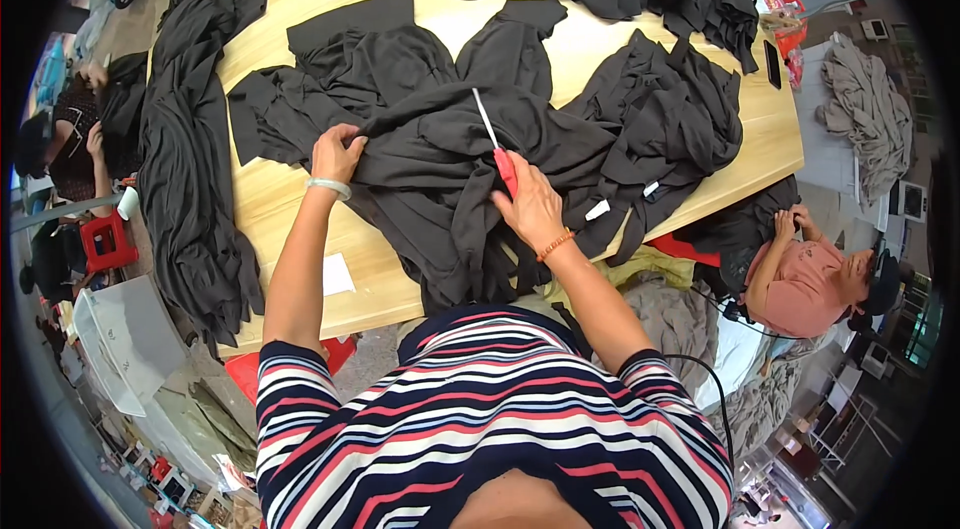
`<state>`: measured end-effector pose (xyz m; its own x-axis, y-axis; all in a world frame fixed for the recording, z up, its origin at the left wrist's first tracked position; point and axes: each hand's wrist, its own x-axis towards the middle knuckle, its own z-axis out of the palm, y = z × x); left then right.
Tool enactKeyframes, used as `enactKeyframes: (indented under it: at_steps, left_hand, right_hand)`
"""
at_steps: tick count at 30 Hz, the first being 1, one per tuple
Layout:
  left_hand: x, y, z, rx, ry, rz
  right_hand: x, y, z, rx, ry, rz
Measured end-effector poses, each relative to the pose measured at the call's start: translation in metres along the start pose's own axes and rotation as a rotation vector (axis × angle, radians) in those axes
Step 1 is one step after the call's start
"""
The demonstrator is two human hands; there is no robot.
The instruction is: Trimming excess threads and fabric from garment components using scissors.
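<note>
Dark garment (430,144) is sprawled across the wooden table (265,229), right in front of the person. Left hand (335,157) is half curled against it (can't tell if it's actually pinching anything), right hand (533,201) is wrapped round a red-handled tool (505,171), slim tip over the garment.

Left hand (336,155): fingers bent, left forearm (298,259) bare behind it. Right hand (534,201) to its right, fingers curled closed.
</note>
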<state>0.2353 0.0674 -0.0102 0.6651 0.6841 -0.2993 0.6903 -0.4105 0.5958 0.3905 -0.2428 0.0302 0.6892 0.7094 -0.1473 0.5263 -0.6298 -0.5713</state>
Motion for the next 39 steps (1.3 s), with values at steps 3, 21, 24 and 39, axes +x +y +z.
enactKeyframes:
  at_steps: [3, 21, 24, 39]
  left_hand:
    - [-0.004, 0.022, -0.008, -0.013, 0.095, 0.099]
    - [-0.067, 0.074, -0.057, -1.41, 0.212, -0.108]
    - [-0.088, 0.041, 0.003, -1.065, 0.092, -0.364]
    - [-0.106, 0.032, 0.001, -1.528, -0.178, -0.16]
  right_hand:
    - [0.016, 0.011, -0.007, 0.053, -0.071, -0.11]
    - [0.113, -0.012, -0.197, -0.272, 0.478, -0.359]
    - [0.071, -0.008, -0.145, -0.039, 0.168, -0.34]
    - [-0.009, 0.012, -0.058, -0.097, -0.216, -0.38]
